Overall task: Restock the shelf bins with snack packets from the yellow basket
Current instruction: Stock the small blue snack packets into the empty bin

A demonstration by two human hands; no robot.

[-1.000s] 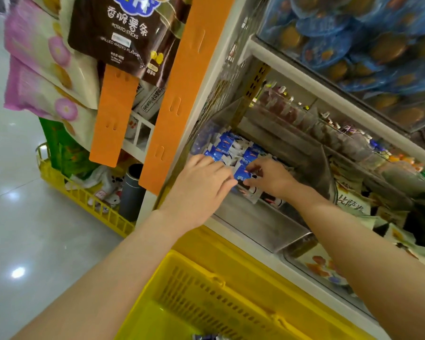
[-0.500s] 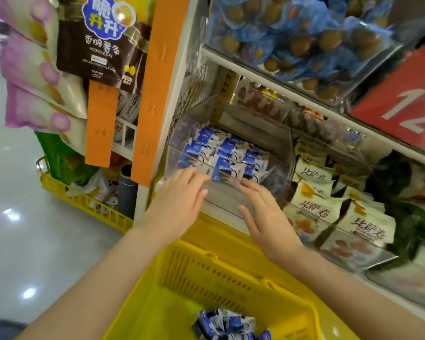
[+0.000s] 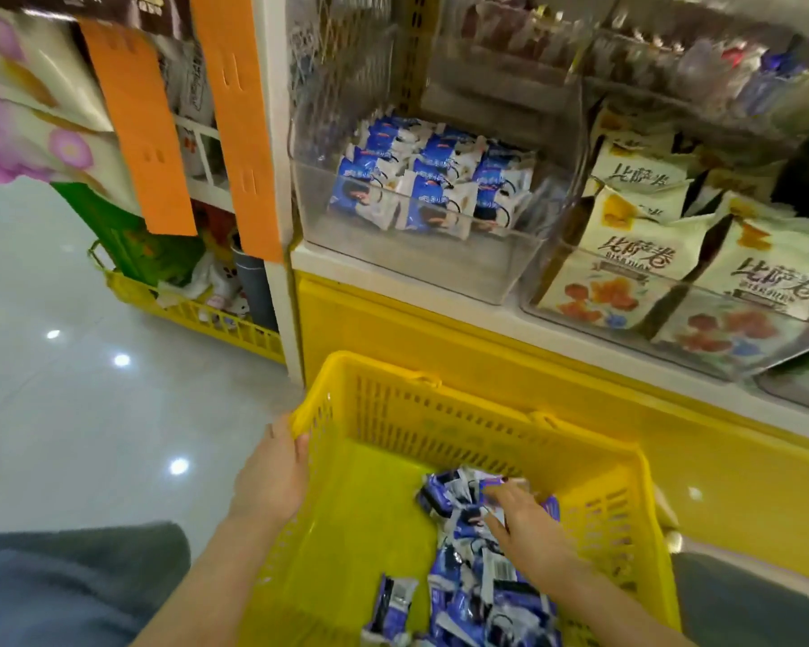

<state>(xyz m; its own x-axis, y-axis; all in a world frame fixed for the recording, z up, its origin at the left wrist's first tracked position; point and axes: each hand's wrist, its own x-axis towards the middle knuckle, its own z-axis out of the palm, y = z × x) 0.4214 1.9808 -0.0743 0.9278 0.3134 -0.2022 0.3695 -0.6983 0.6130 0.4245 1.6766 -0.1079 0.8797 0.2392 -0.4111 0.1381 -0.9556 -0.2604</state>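
Head-worn view — down onto yellow basket

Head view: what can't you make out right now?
- Head view, right hand: fingertips buried among the blue packets, so a pinch cannot be confirmed.
- Head view, yellow basket: near end cut off by the bottom edge; remaining count unknown.
- Head view, upper-shelf goods: motion-blurred, labels unreadable.

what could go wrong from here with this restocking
1. The right hand reaches into a loose pile of blue-and-white snack packets; a big handful may shed some on the way up.
2. The left hand grips just the left rim of the yellow plastic basket, so it might tip.
3. The clear plastic shelf bin adjoins a bin of cream packets; strays could mix.
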